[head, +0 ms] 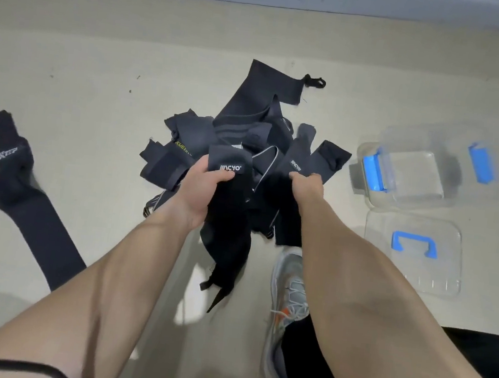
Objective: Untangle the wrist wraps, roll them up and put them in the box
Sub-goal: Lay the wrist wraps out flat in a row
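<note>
Fingers (226, 177) of the left hand (201, 192) curl round a black fabric wrist wrap (229, 217) hanging at the near edge of the tangled pile of black wraps (242, 132). The right hand (306, 186) grips a second black wrap (290, 202) at the pile's right edge. Right of the pile, pale floor (357, 108) between them, sits the lidless clear plastic box with blue latches (414, 173).

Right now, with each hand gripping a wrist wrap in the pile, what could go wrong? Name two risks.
Pulling the ACYO wrap in the left hand may tighten the tangled pile, since the right hand grips a second ACYO wrap there. The grey shoe at the pile's edge could pin a strap.
</note>
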`<action>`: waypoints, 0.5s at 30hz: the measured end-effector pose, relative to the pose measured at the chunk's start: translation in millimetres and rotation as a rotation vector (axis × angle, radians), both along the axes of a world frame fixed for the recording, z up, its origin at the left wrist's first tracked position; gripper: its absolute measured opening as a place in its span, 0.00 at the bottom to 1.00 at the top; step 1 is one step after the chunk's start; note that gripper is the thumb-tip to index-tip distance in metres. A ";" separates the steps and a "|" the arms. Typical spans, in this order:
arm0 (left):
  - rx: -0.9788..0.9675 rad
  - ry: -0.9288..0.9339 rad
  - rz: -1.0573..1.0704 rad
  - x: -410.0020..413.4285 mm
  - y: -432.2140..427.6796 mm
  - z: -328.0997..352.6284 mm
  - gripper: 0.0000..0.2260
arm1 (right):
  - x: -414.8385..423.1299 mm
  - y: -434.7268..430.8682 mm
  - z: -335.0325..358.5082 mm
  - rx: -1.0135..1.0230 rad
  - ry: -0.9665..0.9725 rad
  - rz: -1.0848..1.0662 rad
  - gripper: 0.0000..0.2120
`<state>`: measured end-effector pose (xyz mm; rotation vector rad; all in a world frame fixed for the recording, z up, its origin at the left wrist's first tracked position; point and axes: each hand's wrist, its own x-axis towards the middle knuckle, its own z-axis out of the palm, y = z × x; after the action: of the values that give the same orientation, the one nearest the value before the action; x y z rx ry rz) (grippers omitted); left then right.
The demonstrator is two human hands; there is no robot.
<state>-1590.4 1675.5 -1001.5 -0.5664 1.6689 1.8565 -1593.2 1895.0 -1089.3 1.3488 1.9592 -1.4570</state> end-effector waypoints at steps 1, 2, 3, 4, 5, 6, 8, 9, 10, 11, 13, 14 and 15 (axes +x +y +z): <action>-0.001 -0.014 0.007 -1.9 2.1 -2.6 0.16 | -3.7 -0.3 -1.2 0.008 -0.029 -0.019 0.31; -0.004 -0.029 0.015 -3.4 3.8 -5.3 0.16 | -7.2 1.6 -6.0 0.013 -0.041 -0.036 0.34; -0.010 -0.042 0.015 -4.5 5.2 -7.8 0.16 | -9.2 2.6 -7.3 0.006 -0.045 -0.052 0.36; -0.017 -0.052 0.014 -5.1 6.4 -10.3 0.16 | -10.6 4.6 -10.8 -0.001 -0.037 -0.069 0.36; -0.021 -0.063 0.015 -5.5 7.4 -11.7 0.16 | -10.8 5.6 -12.4 -0.025 -0.022 -0.093 0.34; -0.022 -0.071 0.018 -5.7 8.0 -13.2 0.16 | -11.4 7.2 -15.9 -0.051 0.010 -0.122 0.30; -0.016 -0.072 0.008 -6.1 8.6 -12.8 0.17 | -14.2 9.7 -18.5 -0.126 0.076 -0.186 0.23; -0.011 -0.068 -0.003 -6.0 9.0 -10.4 0.17 | -16.4 10.0 -16.5 -0.179 0.096 -0.205 0.23; -0.001 -0.062 -0.018 -5.7 9.1 -7.8 0.18 | -19.2 10.2 -15.8 -0.237 0.121 -0.219 0.24; 0.012 -0.051 -0.031 -5.1 9.1 -4.1 0.18 | -21.3 8.5 -7.1 -0.291 0.154 -0.225 0.26; 0.033 -0.021 -0.050 -3.7 7.2 3.8 0.19 | -25.5 3.5 16.3 -0.371 0.222 -0.241 0.34; 0.043 -0.008 -0.058 -2.7 6.1 8.7 0.19 | -26.6 0.8 30.4 -0.403 0.273 -0.239 0.32; 0.050 0.000 -0.066 -1.8 4.2 14.6 0.19 | -27.9 -2.9 44.2 -0.439 0.322 -0.231 0.28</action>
<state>-1592.3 1679.6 -986.9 -0.4843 1.6169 1.8460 -1621.1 1892.1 -1045.1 1.2239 1.5465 -2.1754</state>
